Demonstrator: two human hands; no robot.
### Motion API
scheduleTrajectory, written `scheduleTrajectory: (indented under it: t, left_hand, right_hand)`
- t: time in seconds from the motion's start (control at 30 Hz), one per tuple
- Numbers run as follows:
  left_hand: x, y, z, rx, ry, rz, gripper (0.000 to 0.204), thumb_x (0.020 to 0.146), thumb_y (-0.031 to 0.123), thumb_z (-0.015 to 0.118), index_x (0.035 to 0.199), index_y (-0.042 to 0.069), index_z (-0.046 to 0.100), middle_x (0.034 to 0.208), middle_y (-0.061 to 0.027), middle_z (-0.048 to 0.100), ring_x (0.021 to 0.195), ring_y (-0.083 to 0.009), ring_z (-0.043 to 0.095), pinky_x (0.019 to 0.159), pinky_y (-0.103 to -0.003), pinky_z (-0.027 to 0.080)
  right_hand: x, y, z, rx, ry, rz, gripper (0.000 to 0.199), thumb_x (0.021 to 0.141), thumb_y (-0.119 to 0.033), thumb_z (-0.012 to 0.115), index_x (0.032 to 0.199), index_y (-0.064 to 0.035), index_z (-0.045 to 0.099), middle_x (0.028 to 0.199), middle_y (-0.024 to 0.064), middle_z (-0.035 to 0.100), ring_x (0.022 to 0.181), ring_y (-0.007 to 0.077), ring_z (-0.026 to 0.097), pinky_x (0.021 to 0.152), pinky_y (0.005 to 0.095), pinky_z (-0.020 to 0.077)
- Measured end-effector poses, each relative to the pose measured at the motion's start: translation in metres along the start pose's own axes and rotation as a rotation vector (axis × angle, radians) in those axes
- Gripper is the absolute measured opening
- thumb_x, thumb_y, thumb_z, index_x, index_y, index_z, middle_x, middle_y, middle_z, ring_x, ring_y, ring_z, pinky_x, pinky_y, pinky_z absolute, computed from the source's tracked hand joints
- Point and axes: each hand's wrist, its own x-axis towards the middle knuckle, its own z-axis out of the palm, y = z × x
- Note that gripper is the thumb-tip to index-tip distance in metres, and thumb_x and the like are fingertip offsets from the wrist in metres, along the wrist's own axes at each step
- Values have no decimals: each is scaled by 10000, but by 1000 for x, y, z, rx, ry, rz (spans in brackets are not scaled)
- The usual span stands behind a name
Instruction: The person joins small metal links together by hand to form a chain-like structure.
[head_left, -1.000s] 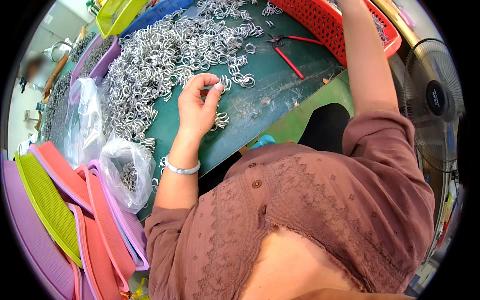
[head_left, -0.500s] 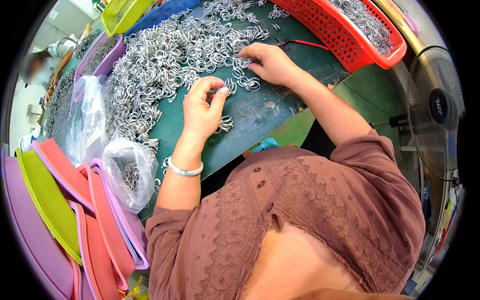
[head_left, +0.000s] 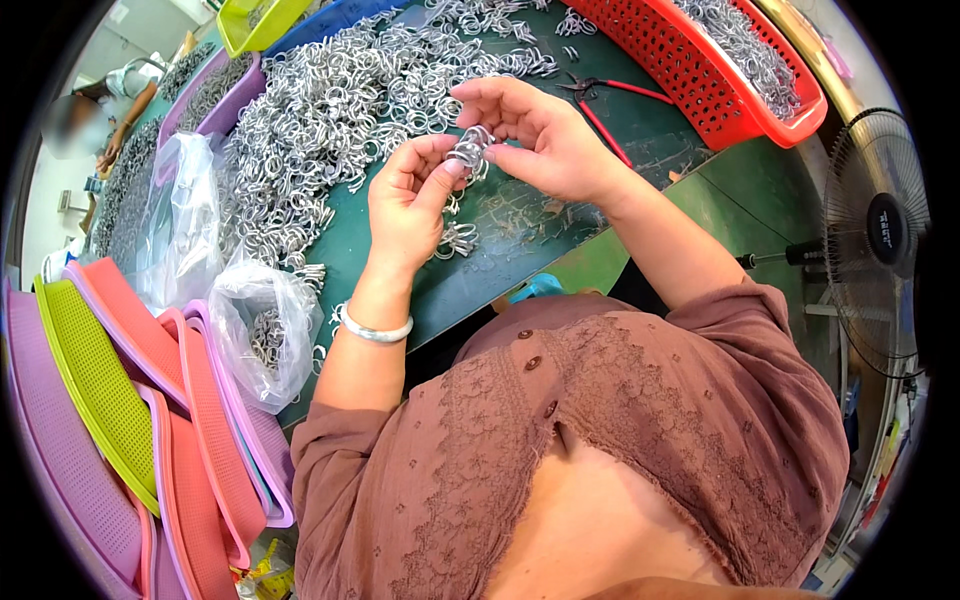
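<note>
A small cluster of silver metal rings [head_left: 470,150] is pinched between the thumb and fingers of my left hand [head_left: 408,210], above the table. My right hand [head_left: 560,145] curves round the far side of this cluster, its thumb touching the rings and its index finger raised apart. A large heap of similar silver rings [head_left: 310,120] covers the table beyond and to the left of my hands. Just below my left fingers lies a small bunch of rings [head_left: 458,240] on the green table [head_left: 500,265].
Red-handled pliers [head_left: 605,125] lie right of my hands, near a red basket [head_left: 700,95] of metal pieces. Plastic bags [head_left: 262,340] and stacked colored baskets [head_left: 110,400] stand at left. A fan [head_left: 880,235] is at right. Another person [head_left: 125,110] is at far left.
My right hand has come from the heap's edge to the rings in my left hand. The left hand has moved slightly, and the rings that lay under my right hand are gone from there.
</note>
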Motion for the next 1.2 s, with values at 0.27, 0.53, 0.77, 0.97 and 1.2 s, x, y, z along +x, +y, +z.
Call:
scheduleTrajectory:
  t: [0.27, 0.53, 0.77, 0.97, 1.2]
  left_hand:
    - [2, -1, -2, -78, -6, -53, 133, 828, 0, 502, 959, -7, 525, 845, -82, 594, 733, -134, 582, 653, -241, 488]
    - [2, -1, -4, -208, -2, -140, 122, 837, 31, 504, 954, 6, 531, 849, -101, 604, 689, -159, 599, 616, -248, 503]
    - [1, 0, -2, -313, 24, -175, 96, 856, 48, 481, 926, -6, 516, 822, -117, 604, 680, -181, 614, 567, -241, 511]
    - [0, -1, 1, 5, 50, -53, 115, 863, 25, 440, 950, -9, 507, 804, -90, 598, 658, -143, 588, 600, -231, 492]
    - [0, 3, 3, -123, -10, -79, 205, 826, 26, 477, 1023, -31, 484, 894, -92, 570, 741, -128, 571, 647, -238, 479]
  right_hand:
    - [-2, -2, 2, 157, 30, 50, 500, 718, 112, 515, 1191, -6, 404, 949, 64, 500, 877, 111, 508, 760, 237, 437]
    - [-4, -2, 2, 15, 31, 33, 487, 705, 99, 554, 1166, -6, 434, 916, 43, 526, 863, 105, 518, 764, 240, 442]
    - [-3, 3, 3, 285, 82, 73, 478, 704, 71, 588, 1153, -3, 443, 907, 42, 536, 843, 108, 535, 783, 240, 439]
    - [-4, 6, 0, 407, 143, 208, 403, 736, 26, 596, 1116, 5, 463, 920, 53, 540, 841, 108, 540, 762, 239, 450]
    - [-4, 5, -2, 438, 200, 214, 372, 747, 11, 595, 1098, 14, 471, 913, 68, 539, 835, 116, 544, 729, 233, 462]
